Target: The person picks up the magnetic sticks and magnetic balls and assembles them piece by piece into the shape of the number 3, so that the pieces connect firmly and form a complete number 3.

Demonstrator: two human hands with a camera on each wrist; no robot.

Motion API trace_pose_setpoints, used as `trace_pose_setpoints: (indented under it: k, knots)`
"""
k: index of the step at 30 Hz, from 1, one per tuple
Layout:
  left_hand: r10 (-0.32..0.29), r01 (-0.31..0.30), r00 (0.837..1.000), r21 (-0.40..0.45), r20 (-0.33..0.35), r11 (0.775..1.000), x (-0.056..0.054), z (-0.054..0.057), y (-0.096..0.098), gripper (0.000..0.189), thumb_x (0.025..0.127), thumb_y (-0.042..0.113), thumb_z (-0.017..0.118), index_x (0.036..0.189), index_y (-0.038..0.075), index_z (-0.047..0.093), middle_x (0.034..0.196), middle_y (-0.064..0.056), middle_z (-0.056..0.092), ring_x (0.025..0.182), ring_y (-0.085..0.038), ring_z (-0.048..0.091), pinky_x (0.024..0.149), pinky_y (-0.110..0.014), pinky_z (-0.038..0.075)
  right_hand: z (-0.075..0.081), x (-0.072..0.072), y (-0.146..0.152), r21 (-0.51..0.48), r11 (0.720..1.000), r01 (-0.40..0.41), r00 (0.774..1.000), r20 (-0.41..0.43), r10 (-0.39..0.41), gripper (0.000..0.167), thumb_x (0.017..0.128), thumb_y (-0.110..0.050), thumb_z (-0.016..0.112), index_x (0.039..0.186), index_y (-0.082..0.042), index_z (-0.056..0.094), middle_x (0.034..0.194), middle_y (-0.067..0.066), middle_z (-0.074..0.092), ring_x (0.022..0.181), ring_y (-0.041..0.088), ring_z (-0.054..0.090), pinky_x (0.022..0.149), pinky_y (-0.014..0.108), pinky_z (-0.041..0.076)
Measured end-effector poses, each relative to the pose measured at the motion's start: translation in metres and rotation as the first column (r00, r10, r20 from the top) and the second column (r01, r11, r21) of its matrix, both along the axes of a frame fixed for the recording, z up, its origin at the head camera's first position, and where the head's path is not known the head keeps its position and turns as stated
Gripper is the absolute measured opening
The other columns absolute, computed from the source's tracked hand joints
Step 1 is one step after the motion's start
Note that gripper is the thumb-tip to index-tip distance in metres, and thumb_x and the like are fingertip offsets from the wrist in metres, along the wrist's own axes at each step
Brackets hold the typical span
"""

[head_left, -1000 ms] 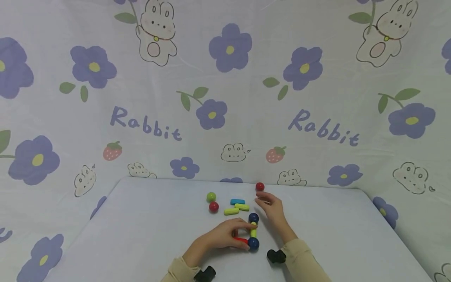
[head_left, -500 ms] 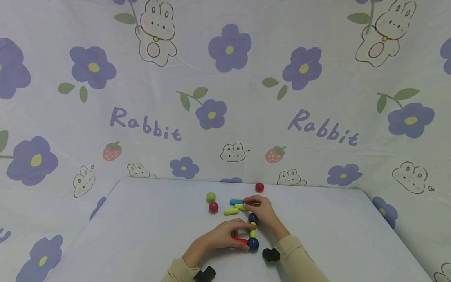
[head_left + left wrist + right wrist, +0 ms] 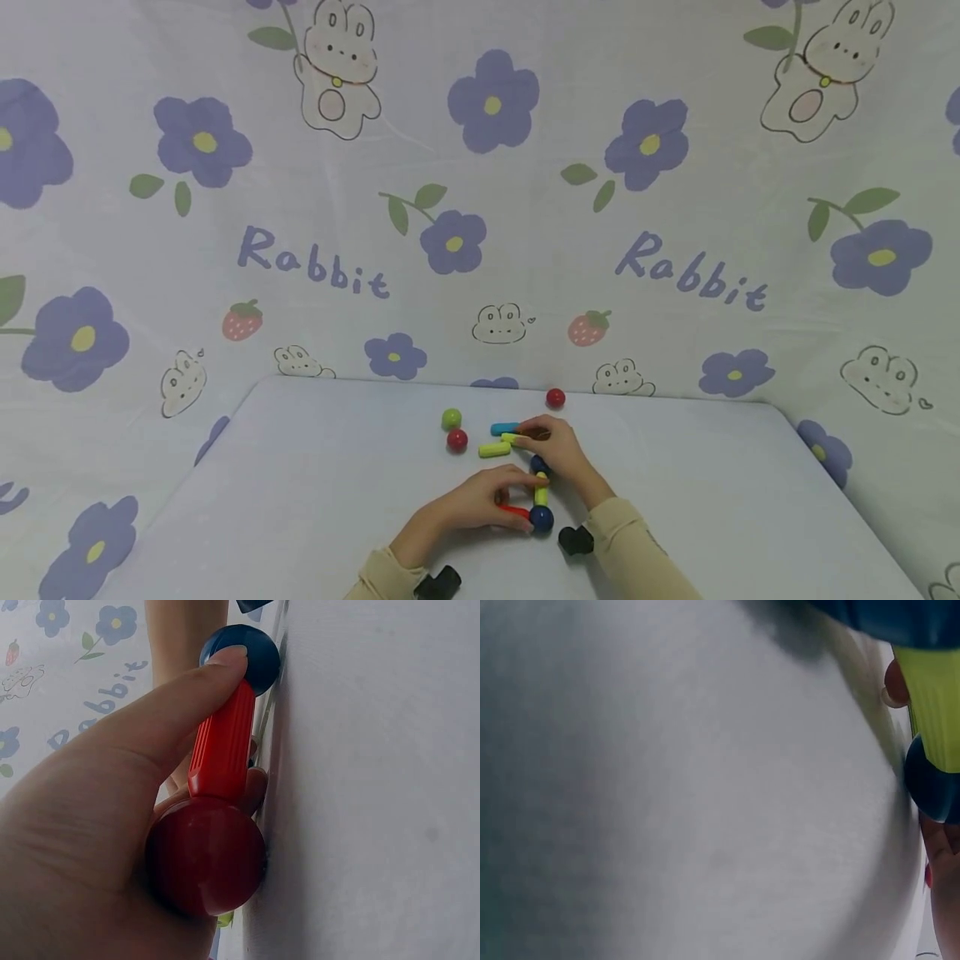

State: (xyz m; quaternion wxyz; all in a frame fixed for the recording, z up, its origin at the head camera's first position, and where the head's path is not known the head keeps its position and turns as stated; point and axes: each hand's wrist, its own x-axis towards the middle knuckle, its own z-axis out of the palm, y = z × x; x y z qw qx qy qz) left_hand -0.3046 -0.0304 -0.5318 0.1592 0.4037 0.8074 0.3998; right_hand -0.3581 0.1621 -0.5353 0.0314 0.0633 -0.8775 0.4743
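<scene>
My left hand (image 3: 476,500) holds a joined toy of magnetic rods and balls low on the white table. In the left wrist view its thumb presses a dark blue ball (image 3: 261,661) joined to a red rod (image 3: 223,742), with a red ball (image 3: 206,855) near the palm. From the near blue ball (image 3: 541,520) a yellow-green rod (image 3: 541,490) runs to a second blue ball (image 3: 538,465), partly hidden by my right wrist. Beyond it, my right hand (image 3: 557,446) pinches the right end of a loose yellow-green rod (image 3: 508,437), beside a blue rod (image 3: 504,429).
Another yellow-green rod (image 3: 494,450) lies just left of the right fingertips. Farther left sit a green ball (image 3: 452,418) and a red ball (image 3: 457,441). One more red ball (image 3: 555,398) is at the table's back edge, before a patterned cloth (image 3: 480,183).
My right hand has moved left and slightly down from near the back red ball to the loose yellow-green rod, then nearly stopped there. The left hand keeps its hold in place.
</scene>
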Motion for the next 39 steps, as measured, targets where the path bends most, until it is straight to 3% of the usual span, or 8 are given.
trace_pose_setpoints:
  k: [9,19,27,31,35,39]
  knots:
    - [0.004,-0.005,1.000,0.002,0.012,1.000,0.001,0.001,0.000,0.056,0.086,0.032,0.075,0.138,0.026,0.055,0.122,0.006,0.061,0.079,-0.003,0.048,0.067,-0.014,0.043,0.005,0.001,-0.002,0.036,0.999,-0.012,1.000,0.018,0.011,0.013,0.087,-0.011,0.072,0.100,-0.010,0.074,0.100,0.003,0.070,0.088,0.013,0.060,0.085,0.034,0.054]
    - [0.025,-0.024,0.999,-0.003,0.030,1.000,-0.001,0.000,-0.001,0.054,0.086,0.032,0.075,0.137,0.030,0.056,0.121,0.007,0.061,0.082,-0.005,0.049,0.070,-0.014,0.044,0.005,0.000,0.004,0.090,0.996,-0.017,1.000,-0.009,0.018,0.020,0.089,-0.006,0.066,0.108,-0.008,0.072,0.108,0.009,0.067,0.098,0.020,0.060,0.093,0.042,0.052]
    - [0.031,-0.031,0.999,-0.003,0.023,1.000,0.000,0.000,-0.001,0.055,0.085,0.031,0.075,0.137,0.030,0.056,0.121,0.010,0.061,0.083,-0.006,0.049,0.071,-0.014,0.043,0.005,0.002,0.009,0.055,0.998,0.041,0.999,0.000,-0.041,0.018,0.087,-0.008,0.068,0.105,-0.007,0.071,0.100,0.009,0.066,0.089,0.019,0.059,0.082,0.035,0.052]
    - [0.022,-0.023,0.999,0.004,0.028,1.000,0.000,0.001,0.000,0.055,0.085,0.031,0.075,0.137,0.028,0.056,0.122,0.006,0.062,0.082,-0.007,0.049,0.070,-0.014,0.043,0.004,0.001,0.010,0.104,0.993,0.057,0.998,0.020,-0.059,0.022,0.086,-0.013,0.073,0.107,-0.008,0.072,0.101,0.008,0.067,0.090,0.018,0.058,0.079,0.031,0.050]
    - [0.025,-0.026,0.999,0.007,0.027,1.000,0.000,0.003,0.000,0.055,0.085,0.031,0.075,0.136,0.028,0.057,0.122,0.006,0.062,0.083,-0.007,0.049,0.071,-0.014,0.043,0.006,0.001,0.010,0.143,0.988,0.064,0.997,0.028,-0.069,0.021,0.086,-0.012,0.072,0.106,-0.006,0.072,0.100,0.010,0.066,0.089,0.019,0.056,0.079,0.031,0.050]
    - [0.032,-0.032,0.999,0.002,0.015,0.999,-0.001,0.003,0.000,0.055,0.085,0.032,0.076,0.136,0.028,0.057,0.122,0.009,0.062,0.085,-0.007,0.050,0.073,-0.014,0.044,0.012,0.004,0.011,0.096,0.991,0.090,0.994,0.056,-0.096,0.024,0.090,-0.013,0.067,0.111,-0.002,0.070,0.104,0.013,0.068,0.091,0.020,0.059,0.082,0.034,0.054]
